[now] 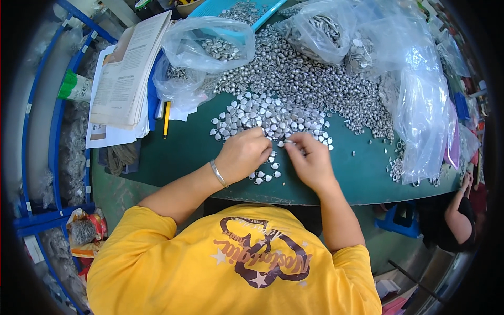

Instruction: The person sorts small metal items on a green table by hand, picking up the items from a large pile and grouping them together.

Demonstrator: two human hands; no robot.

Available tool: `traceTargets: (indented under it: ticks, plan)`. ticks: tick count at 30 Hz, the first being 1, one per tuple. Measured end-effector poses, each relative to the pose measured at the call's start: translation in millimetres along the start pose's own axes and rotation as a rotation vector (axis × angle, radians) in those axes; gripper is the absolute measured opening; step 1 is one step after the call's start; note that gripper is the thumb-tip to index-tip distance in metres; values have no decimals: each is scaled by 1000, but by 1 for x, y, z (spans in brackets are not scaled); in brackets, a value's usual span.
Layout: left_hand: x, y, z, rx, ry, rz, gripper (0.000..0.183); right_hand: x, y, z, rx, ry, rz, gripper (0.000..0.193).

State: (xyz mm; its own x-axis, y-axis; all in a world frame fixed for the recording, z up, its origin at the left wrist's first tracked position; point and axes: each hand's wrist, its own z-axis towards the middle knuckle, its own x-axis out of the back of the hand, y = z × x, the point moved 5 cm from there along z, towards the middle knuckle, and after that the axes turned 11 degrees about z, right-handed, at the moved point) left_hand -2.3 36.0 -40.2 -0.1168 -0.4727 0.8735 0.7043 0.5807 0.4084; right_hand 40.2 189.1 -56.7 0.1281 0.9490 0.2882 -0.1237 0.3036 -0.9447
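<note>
A pile of small flat silver heart-shaped charms [262,114], each with a little loop, lies on the green tabletop [181,144] in front of my hands. My left hand [244,155] is curled closed at the near left side of the pile, a silver bangle [218,173] on its wrist. Whatever its fingertips hold is hidden. My right hand [311,161] pinches thumb and forefinger together on a heart charm at the pile's near edge. Several loose heart charms [264,177] are scattered between my hands and the table's near edge.
Behind the charms spreads a large heap of rounded silver metal pieces [310,76]. Open plastic bags [220,52] of parts and a blue tray [268,14] stand behind. Papers [128,68] and a yellow pencil [167,121] lie left. Another person [457,220] sits at right, by a blue stool [400,220].
</note>
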Motion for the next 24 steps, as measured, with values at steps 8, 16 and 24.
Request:
traceTargets:
  ticks: [8, 16, 24]
  plan:
    - [-1, 6, -1, -41, -53, -9, 11, 13, -15, -11, 59, -89, -416, 18]
    - [-3, -7, 0, 365, -158, -708, 6, 24, 16, -15, -534, -40, 825, 7]
    - [-10, 7, 12, 39, -32, -59, 8, 4, -1, -3, -1, -43, -190, 15]
